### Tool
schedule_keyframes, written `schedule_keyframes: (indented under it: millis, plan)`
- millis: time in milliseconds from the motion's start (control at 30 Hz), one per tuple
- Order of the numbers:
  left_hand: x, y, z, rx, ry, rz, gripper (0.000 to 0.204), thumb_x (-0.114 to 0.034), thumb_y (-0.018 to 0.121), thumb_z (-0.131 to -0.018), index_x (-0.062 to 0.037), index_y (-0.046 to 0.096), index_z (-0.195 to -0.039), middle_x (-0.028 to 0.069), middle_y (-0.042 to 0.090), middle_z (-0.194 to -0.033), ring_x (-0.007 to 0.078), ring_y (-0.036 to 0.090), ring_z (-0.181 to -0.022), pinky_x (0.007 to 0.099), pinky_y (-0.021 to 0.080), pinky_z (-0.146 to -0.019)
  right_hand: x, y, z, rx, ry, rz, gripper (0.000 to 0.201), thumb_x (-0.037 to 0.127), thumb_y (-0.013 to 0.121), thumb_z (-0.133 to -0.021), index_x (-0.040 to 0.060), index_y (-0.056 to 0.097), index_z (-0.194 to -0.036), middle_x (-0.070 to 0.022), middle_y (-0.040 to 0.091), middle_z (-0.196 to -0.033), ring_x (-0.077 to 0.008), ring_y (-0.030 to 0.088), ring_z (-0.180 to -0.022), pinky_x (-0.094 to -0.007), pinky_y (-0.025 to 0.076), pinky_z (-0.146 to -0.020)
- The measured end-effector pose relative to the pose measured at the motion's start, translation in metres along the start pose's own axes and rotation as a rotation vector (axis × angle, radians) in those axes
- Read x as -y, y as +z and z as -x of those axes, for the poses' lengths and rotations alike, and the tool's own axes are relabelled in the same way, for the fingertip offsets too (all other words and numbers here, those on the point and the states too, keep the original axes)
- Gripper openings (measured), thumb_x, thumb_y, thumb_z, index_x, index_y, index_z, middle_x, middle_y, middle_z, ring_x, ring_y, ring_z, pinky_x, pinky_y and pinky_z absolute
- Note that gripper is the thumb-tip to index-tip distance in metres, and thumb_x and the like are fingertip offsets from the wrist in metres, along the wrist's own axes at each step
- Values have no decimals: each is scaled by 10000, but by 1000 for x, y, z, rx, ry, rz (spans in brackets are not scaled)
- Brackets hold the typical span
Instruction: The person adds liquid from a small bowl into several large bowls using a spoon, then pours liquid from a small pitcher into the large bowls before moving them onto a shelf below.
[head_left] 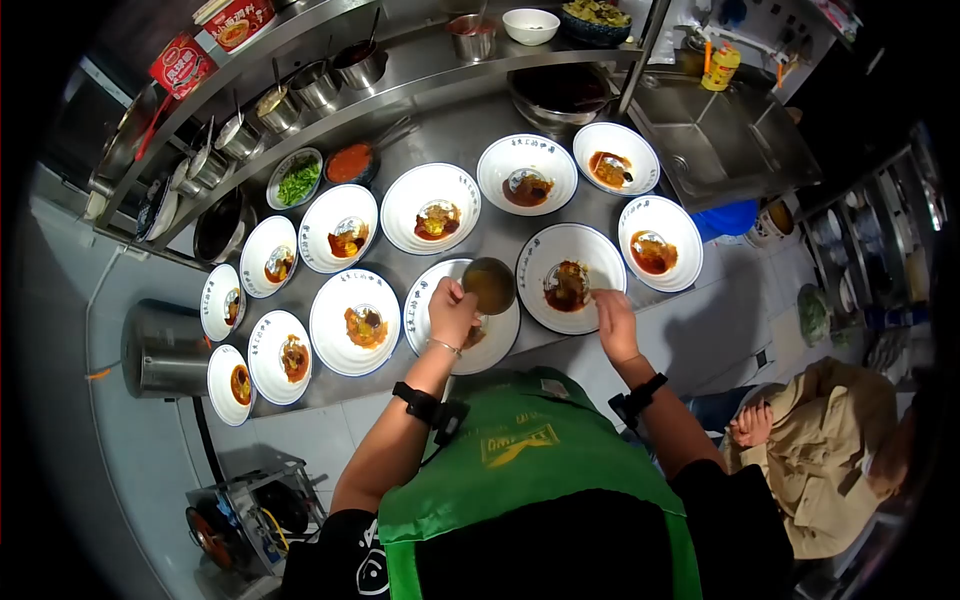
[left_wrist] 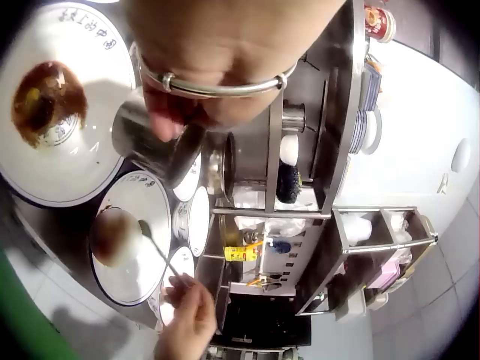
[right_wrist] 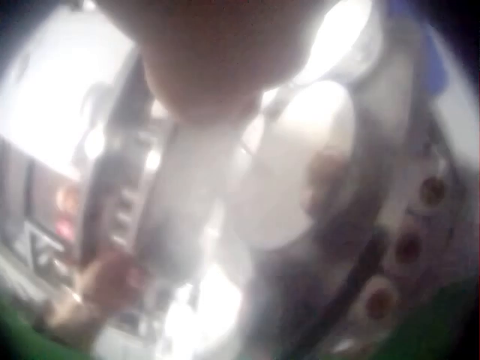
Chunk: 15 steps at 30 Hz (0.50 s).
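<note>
Left hand (head_left: 453, 312), mid-frame: I see fingers clamped on the metal cup (head_left: 490, 286), held above a sauced bowl (head_left: 505, 335), likely so drips land inside; right hand (head_left: 613, 325), right of centre, has fingers together, pinching a thin spoon (left_wrist: 145, 227) over the next bowl (head_left: 560, 248), I'd guess so the trip between the two stays short. Right-wrist view's too blurred to help me, but outward from the hands I've got more bowls (head_left: 335, 310) in rows from lower left to upper right on the steel counter (head_left: 450, 135), presumably lined up for easy reach.
</note>
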<state>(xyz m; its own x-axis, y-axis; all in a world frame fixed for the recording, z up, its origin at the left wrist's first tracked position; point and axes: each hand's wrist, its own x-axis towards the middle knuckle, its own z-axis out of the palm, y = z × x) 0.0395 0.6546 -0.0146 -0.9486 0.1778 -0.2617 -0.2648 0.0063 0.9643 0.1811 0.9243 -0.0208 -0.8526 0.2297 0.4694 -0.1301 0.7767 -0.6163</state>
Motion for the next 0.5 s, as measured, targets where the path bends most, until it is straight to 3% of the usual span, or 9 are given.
schedule_keyframes:
  millis: [33,100,133,167,233,367,433,500]
  plan:
    - [-1,4,1,-9,-7,-6,212,25,568,-814,-82,386,-795,34,498,-638,122,535,-466,250,442,-398,7,-6,-6,7,4,-10,173,27,495,-938,-23,630,-1035,-164,647,-953,-319,607,-896,-364,480,-810]
    - [-5,15,1,59,57,-87,201,20,564,-809,-73,386,-795,43,500,-593,124,524,-454,262,412,-402,27,-16,-20,-85,428,-526,178,56,484,-971,-12,624,-1056,-139,646,-957,-254,623,-877,-321,486,-797]
    - [-8,22,0,47,65,-155,199,16,566,-801,-72,388,-788,43,492,-567,126,515,-446,272,390,-406,41,-22,-29,-43,421,-558,201,97,463,-1005,-5,618,-1082,-104,651,-960,-172,620,-848,-274,488,-783]
    - [-11,27,0,51,65,-162,199,16,566,-801,-72,388,-788,43,492,-567,126,515,-446,272,390,-406,46,-19,-34,-48,426,-561,201,97,463,-1005,-5,618,-1082,-104,651,-960,-172,620,-848,-274,488,-783]
    - [-12,37,-2,141,145,-226,231,72,550,-828,-69,370,-799,22,458,-632,102,506,-449,240,414,-394,50,-13,-43,43,40,-302,206,117,464,-1006,-16,614,-1053,-101,667,-917,-169,622,-774,-291,501,-716]
    - [-13,47,-5,145,269,-443,223,73,547,-828,-68,376,-802,24,464,-632,102,505,-447,239,402,-388,30,16,-34,91,194,-449,237,155,450,-1023,-13,618,-1039,-78,674,-893,-135,616,-770,-270,506,-716]
    - [-15,50,-6,131,150,-205,215,62,550,-834,-71,384,-800,34,499,-645,115,537,-462,242,436,-398,23,19,-35,59,693,-900,258,193,452,-1029,5,627,-1045,-64,675,-880,-115,608,-768,-253,504,-732]
    - [-13,49,-10,112,60,-108,209,54,554,-839,-73,392,-800,40,515,-654,122,555,-473,248,466,-410,14,18,-37,62,760,-1002,266,212,454,-1031,13,629,-1053,-61,676,-875,-103,604,-765,-243,502,-728]
